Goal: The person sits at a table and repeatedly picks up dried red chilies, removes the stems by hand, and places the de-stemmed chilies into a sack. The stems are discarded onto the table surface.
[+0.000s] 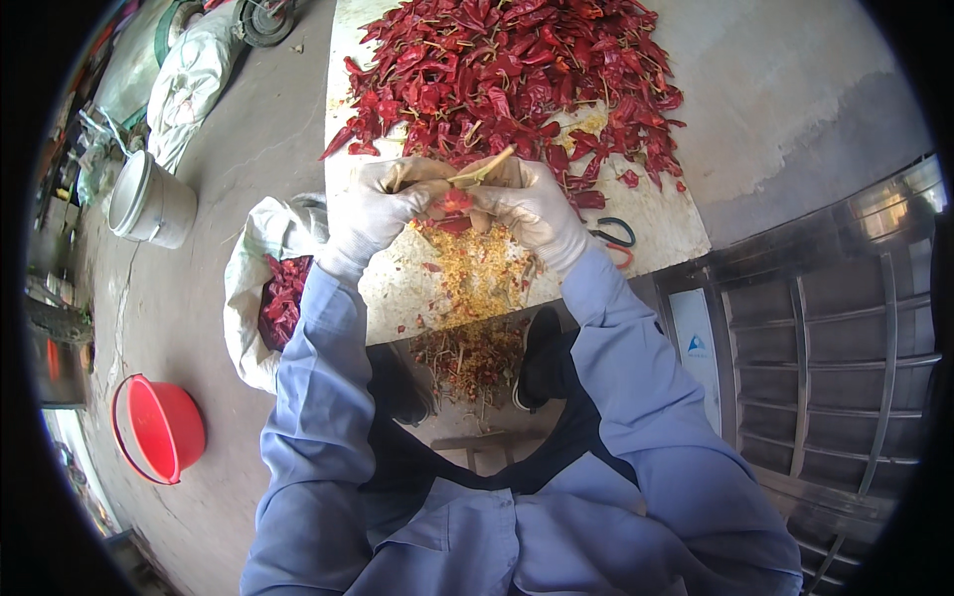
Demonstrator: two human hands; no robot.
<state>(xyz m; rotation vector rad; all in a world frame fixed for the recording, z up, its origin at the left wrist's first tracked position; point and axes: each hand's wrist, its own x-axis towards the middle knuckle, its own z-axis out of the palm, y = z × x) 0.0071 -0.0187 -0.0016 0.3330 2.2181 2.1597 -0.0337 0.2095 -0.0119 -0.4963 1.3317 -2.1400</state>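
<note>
Both my hands wear white work gloves stained at the fingers. My left hand and my right hand meet over the near part of a pale board, closed on a dried red chili pepper. A pale stalk sticks up between the fingers. Below the hands, yellow seeds and red scraps are scattered over the board. Beyond them lies a big heap of dried red chili peppers. Close to my right wrist, a looped tool handle, dark and red, rests on the board; its other end is hidden.
A white sack holding red pepper pieces stands left of the board. A red bucket and a white bucket are farther left. Seeds and stalks litter the ground between my feet. At right is a barred metal door.
</note>
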